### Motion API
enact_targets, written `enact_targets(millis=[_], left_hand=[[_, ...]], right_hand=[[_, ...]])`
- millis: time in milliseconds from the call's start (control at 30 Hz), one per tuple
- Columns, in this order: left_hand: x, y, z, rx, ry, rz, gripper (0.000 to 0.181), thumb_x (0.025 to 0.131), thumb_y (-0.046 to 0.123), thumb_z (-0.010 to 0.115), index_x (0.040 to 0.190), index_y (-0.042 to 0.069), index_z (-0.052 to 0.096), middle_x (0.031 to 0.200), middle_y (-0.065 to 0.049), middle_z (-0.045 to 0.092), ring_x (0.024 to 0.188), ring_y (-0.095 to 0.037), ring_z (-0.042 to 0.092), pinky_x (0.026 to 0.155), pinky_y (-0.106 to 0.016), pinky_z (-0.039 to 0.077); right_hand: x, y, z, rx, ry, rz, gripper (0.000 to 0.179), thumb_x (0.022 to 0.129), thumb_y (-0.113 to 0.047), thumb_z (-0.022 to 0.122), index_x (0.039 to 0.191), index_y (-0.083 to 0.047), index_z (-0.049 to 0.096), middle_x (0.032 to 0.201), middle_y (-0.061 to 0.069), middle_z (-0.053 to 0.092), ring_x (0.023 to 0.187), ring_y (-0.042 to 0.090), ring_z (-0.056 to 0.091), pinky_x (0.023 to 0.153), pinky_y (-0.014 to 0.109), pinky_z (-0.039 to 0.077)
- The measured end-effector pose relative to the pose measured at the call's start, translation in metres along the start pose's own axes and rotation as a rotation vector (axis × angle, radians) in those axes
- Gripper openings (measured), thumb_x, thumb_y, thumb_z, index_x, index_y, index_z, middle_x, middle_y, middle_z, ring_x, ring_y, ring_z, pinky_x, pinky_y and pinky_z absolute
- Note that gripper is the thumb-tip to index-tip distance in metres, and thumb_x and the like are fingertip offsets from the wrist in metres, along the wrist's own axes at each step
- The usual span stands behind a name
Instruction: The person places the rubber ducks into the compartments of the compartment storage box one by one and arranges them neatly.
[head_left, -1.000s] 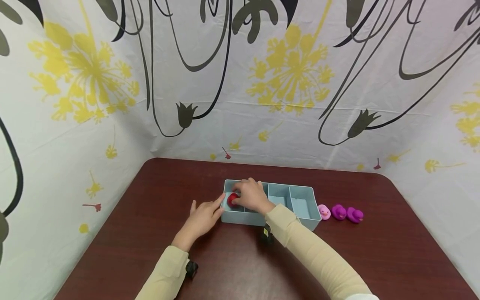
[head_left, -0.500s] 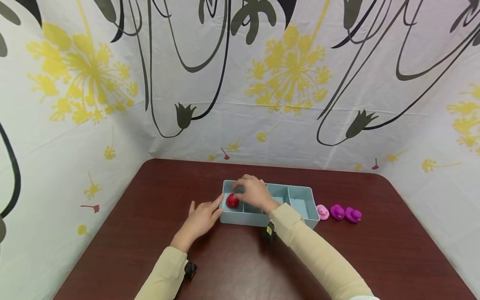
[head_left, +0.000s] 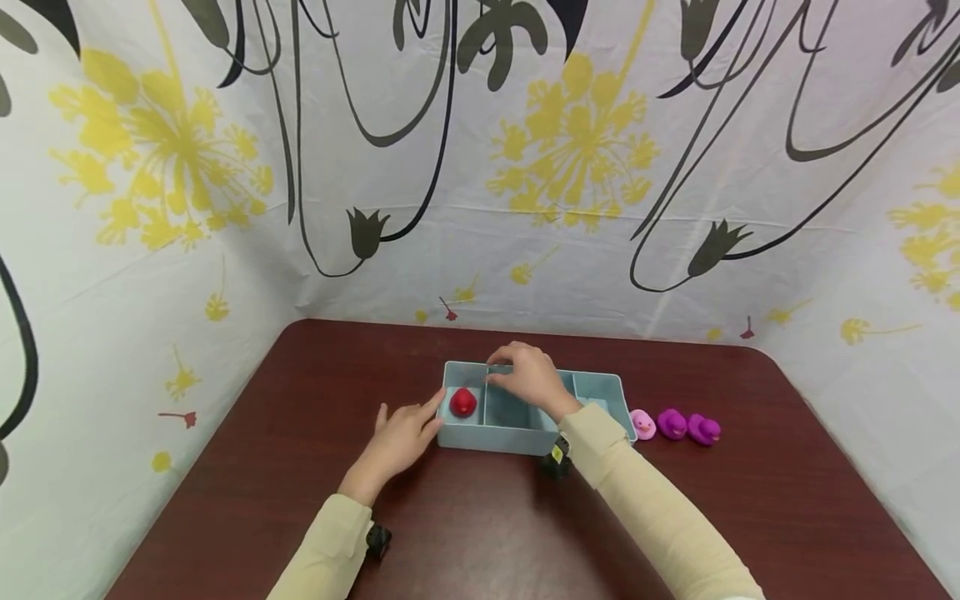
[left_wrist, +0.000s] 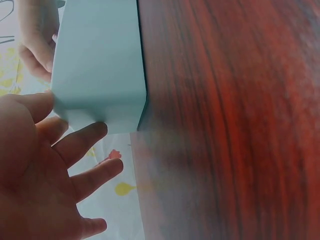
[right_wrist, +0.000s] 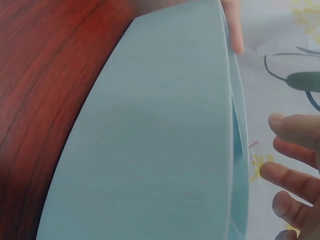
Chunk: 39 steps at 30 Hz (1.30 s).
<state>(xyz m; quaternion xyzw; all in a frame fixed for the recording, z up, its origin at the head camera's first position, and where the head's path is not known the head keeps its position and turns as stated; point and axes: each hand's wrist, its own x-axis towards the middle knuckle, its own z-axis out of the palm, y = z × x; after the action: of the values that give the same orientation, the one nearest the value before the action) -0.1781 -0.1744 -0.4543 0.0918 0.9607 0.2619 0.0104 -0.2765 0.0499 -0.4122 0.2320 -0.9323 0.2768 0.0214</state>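
A light blue box [head_left: 487,438] with several compartments in a row sits on the table. In its leftmost compartment lies a small red toy duck [head_left: 462,402]. My left hand [head_left: 397,437] has its fingers spread, and its fingertips touch the left end of the box [left_wrist: 100,65]. Over the second compartment from the left hovers my right hand [head_left: 534,379]. Its fingers are relaxed and apart, with nothing between them; in the right wrist view the hand [right_wrist: 300,170] is beside the box's upper rim.
Right of the box, a light pink duck [head_left: 642,424] and two purple ducks [head_left: 672,423] stand in a row on the dark red-brown table [head_left: 360,358]. A white patterned cloth [head_left: 420,183] hangs behind the table.
My right hand has let go of the red duck, leaving it in the leftmost compartment, and has moved right over the second compartment. The left hand stays at the box's left end.
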Motion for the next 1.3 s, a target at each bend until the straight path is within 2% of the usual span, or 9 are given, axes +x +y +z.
enact_targets(millis=[133,333,767,1300], left_hand=[[0.0,0.001,0.001,-0.003,0.005,-0.001,0.056,0.097,0.034,0.053,0.149,0.025,0.034,0.134,-0.007,0.059,0.129,-0.033,0.048,0.108,-0.071,0.012],[-0.002,0.002,0.001,-0.002,0.01,-0.005,0.056,0.097,0.033,0.053,0.149,0.024,0.034,0.134,-0.008,0.059,0.129,-0.034,0.047,0.108,-0.071,0.011],[-0.001,0.003,0.002,-0.012,0.007,-0.011,0.057,0.097,0.034,0.053,0.149,0.026,0.034,0.133,-0.007,0.059,0.13,-0.035,0.045,0.109,-0.071,0.009],[0.001,0.006,0.002,-0.009,-0.003,-0.029,0.056,0.098,0.034,0.052,0.149,0.026,0.034,0.135,-0.007,0.058,0.131,-0.036,0.044,0.109,-0.071,0.009]], right_hand=[[-0.004,0.008,-0.009,0.02,0.003,0.03,0.024,0.083,-0.026,0.075,0.104,-0.015,0.072,0.101,0.0,0.067,0.093,0.018,0.063,0.079,0.038,0.052],[-0.014,0.022,-0.021,0.022,0.027,0.021,0.022,0.084,-0.024,0.073,0.103,-0.013,0.072,0.097,0.002,0.069,0.089,0.019,0.064,0.072,0.035,0.051],[-0.035,0.045,-0.043,0.05,0.043,0.059,0.023,0.085,-0.023,0.072,0.105,-0.011,0.071,0.099,0.004,0.068,0.093,0.022,0.063,0.076,0.039,0.052],[-0.049,0.071,-0.065,0.009,0.092,0.105,0.019,0.085,-0.024,0.072,0.101,-0.015,0.072,0.096,0.002,0.07,0.082,0.016,0.063,0.064,0.031,0.051]])
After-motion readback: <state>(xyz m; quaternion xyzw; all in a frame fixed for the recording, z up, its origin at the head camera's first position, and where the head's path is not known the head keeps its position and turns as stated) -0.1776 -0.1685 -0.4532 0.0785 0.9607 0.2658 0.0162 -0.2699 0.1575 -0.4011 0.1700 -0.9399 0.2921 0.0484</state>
